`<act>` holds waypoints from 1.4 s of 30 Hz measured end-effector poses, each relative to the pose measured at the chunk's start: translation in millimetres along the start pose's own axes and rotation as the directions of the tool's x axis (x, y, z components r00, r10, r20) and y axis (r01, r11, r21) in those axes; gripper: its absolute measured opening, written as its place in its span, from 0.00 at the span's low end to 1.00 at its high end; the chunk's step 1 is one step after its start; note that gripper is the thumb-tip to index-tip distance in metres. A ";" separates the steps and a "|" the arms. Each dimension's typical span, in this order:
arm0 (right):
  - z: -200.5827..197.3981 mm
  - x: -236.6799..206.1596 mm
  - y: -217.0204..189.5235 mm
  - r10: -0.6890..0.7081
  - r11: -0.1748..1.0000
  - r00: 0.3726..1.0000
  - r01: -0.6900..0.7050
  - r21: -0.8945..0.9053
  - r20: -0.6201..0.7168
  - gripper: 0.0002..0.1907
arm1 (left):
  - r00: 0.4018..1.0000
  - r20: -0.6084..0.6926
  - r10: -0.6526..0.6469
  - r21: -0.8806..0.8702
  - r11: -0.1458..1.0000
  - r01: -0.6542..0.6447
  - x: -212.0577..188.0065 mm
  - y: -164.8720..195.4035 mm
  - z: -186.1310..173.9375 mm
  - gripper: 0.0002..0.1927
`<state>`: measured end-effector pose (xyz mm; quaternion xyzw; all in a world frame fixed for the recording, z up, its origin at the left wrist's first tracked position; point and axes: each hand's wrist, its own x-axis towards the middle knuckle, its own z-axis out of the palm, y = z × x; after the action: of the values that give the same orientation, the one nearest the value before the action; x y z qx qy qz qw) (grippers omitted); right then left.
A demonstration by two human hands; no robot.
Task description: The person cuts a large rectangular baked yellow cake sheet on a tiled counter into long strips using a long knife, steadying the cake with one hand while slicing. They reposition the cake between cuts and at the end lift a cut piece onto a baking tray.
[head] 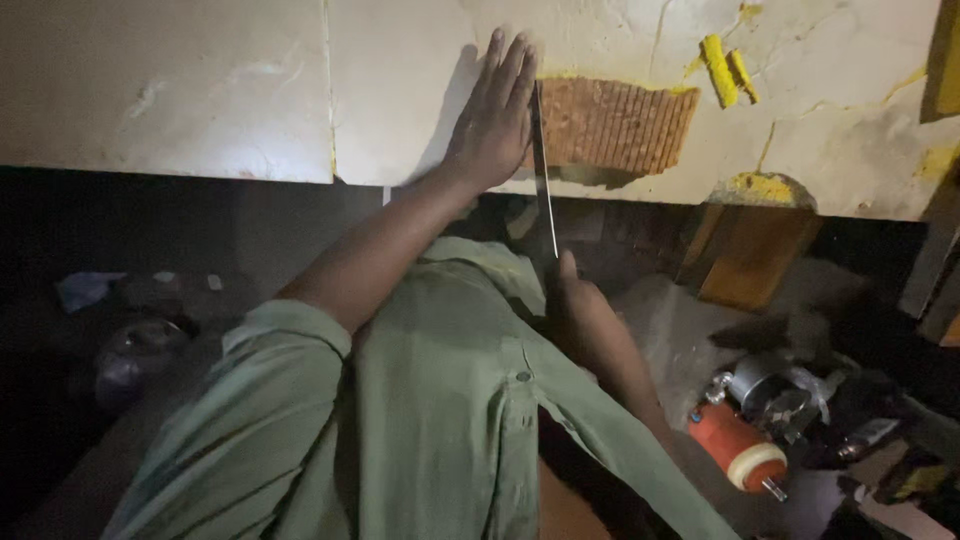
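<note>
Pale stone-like slab surface (200, 90) bearing a ridged orange-brown foam block (615, 125): left hand (492, 120), flat and wide, presses just beside the block; right hand (572, 300) grips a long thin metal blade (542, 180) at the block's left edge, which looks still whole, the cut apparently just begun.

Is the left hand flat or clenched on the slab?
Flat: the left hand lies with fingers spread straight on the slab, beside the blade.

an orange cylinder (738, 448) lies near a wooden block (748, 252) below yellow scraps (726, 68).
</note>
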<state>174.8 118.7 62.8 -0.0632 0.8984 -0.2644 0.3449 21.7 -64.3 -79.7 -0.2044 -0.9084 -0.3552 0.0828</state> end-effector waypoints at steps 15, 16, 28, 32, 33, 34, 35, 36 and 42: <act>-29.0 136.0 -17.1 -0.094 0.995 0.970 0.086 -0.046 -0.222 0.40 | 0.978 0.130 -0.161 0.146 0.979 0.142 2.0 -2.0 -18.7 0.40; -23.6 118.2 -23.1 -0.084 0.996 0.968 0.073 -0.054 -0.237 0.43 | 0.987 0.062 -0.147 0.174 0.975 0.135 -0.7 -2.4 -16.7 0.39; 41.5 105.2 37.5 0.267 0.926 0.963 -0.244 0.289 -0.042 0.33 | 0.995 -0.004 -0.103 0.168 0.980 0.102 -9.4 -8.5 -7.6 0.42; -6.5 156.7 23.6 -0.152 0.986 0.959 0.163 0.028 -0.239 0.30 | 0.963 0.209 -0.172 0.187 0.973 0.133 -1.9 -11.3 -20.1 0.39; -15.2 163.4 11.5 -0.161 0.987 0.957 0.162 -0.014 -0.240 0.30 | 0.950 0.246 -0.194 0.163 0.974 0.156 -1.3 -10.7 -21.9 0.39; -20.0 164.5 -2.7 -0.165 0.986 0.959 0.157 -0.053 -0.231 0.29 | 0.932 0.289 -0.221 0.137 0.973 0.188 -2.1 -9.5 -23.1 0.39; -23.3 160.6 -16.5 -0.164 0.985 0.962 0.148 -0.089 -0.218 0.28 | 0.947 0.239 -0.214 0.163 0.970 0.178 -3.0 -8.3 -23.5 0.38; -23.4 144.0 -26.5 -0.105 0.992 0.981 0.092 -0.081 -0.165 0.31 | 0.959 0.192 -0.206 0.188 0.967 0.170 -4.0 -7.5 -23.1 0.36; 16.1 15.4 -15.8 -0.007 1.000 0.999 0.006 0.026 0.049 0.44 | 0.971 0.166 -0.174 0.252 0.959 0.129 -11.6 -10.1 -18.2 0.36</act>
<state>172.6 93.7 51.9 -0.0682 0.8861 -0.2753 0.3666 27.9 -87.0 -76.0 -0.1549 -0.9613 -0.2279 -0.0062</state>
